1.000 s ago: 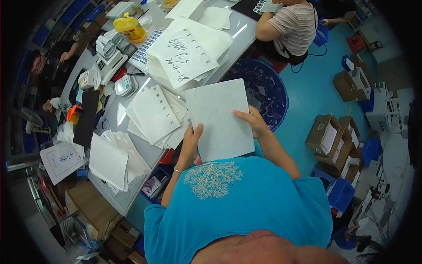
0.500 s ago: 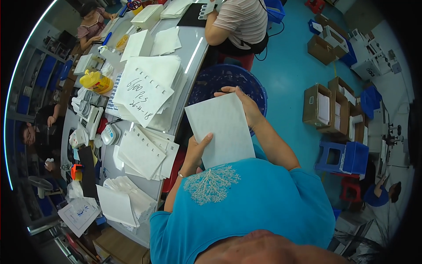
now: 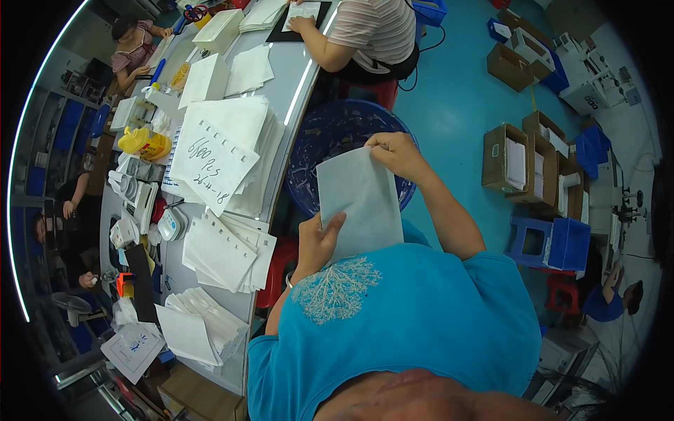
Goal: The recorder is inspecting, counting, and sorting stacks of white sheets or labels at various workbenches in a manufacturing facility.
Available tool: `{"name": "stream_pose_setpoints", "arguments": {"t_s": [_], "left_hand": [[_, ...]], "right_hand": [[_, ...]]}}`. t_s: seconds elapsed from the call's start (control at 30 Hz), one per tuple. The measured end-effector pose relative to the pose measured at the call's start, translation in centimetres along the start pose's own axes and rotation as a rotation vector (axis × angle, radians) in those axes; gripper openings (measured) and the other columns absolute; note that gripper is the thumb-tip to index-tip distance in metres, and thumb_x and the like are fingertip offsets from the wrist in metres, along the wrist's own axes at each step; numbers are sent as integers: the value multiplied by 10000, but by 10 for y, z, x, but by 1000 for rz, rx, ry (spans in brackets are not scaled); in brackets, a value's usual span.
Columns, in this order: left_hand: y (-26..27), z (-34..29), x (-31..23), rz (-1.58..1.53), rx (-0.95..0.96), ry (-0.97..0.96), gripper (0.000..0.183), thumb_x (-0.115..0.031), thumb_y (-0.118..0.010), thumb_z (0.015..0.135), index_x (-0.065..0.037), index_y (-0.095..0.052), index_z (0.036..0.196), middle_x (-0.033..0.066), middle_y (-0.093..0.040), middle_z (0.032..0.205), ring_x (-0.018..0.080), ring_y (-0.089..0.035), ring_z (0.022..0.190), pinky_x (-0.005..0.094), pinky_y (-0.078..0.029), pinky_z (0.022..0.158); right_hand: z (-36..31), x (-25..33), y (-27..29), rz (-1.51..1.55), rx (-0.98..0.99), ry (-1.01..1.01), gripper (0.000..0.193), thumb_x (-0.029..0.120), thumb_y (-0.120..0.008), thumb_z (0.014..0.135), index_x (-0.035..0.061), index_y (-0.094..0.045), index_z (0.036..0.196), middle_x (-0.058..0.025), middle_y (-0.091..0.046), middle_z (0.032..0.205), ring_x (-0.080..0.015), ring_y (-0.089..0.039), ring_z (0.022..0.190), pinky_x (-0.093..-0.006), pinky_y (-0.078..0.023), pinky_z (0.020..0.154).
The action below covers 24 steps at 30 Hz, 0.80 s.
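Note:
A white sheet, with no marks on the side I see, is held up in front of my chest. My left hand grips its left edge, thumb on top and the other fingers hidden beneath. At the sheet's far right corner my right hand is closed in a pinch. Behind the sheet stands a round blue tub with pale scraps or flecks inside; the sheet hides part of it. I cannot tell whether this is one sheet or a thin stack.
To my left, a long table carries stacked white sheets, fanned sheets and a yellow bottle. A person in a striped shirt sits beyond the tub. Cardboard boxes and a blue stool stand at right.
My right hand has gone from spread fingers along the sheet's right edge to a pinch at its far corner. The sheet has turned and shifted slightly right.

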State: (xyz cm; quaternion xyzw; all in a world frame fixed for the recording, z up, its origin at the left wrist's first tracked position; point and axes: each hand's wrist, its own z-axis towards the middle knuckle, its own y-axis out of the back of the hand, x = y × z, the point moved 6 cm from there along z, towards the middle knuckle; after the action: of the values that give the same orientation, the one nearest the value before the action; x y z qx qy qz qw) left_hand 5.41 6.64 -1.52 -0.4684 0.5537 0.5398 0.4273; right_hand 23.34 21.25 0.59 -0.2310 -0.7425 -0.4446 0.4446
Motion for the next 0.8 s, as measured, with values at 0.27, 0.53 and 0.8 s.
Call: {"name": "stream_pose_setpoints", "arguments": {"t_s": [0.27, 0.53, 0.8], "left_hand": [[20, -7, 45, -290, -75, 224, 345, -300, -648, 901, 21, -656, 1028, 85, -679, 885, 131, -610, 797, 280, -478, 696], [23, -10, 44, -294, -68, 229, 364, -322, -661, 890, 22, -656, 1010, 77, -673, 871, 124, -606, 774, 266, -472, 682], [27, -4, 46, -317, -74, 262, 351, -263, -689, 870, 31, -628, 1051, 82, -666, 909, 131, -610, 775, 264, -481, 686]], "right_hand": [[-6, 7, -5, 978, 262, 43, 281, 157, -524, 944, -5, -601, 1160, -94, -664, 1041, -142, -625, 951, -292, -504, 827], [16, -34, -29, 1001, 141, -67, 238, 64, -588, 904, -11, -619, 1128, -75, -668, 992, -126, -643, 840, -258, -534, 701], [-2, -58, -43, 1150, 55, -195, 235, 146, -571, 907, -4, -633, 1077, -92, -670, 980, -141, -651, 855, -272, -536, 704]]}}
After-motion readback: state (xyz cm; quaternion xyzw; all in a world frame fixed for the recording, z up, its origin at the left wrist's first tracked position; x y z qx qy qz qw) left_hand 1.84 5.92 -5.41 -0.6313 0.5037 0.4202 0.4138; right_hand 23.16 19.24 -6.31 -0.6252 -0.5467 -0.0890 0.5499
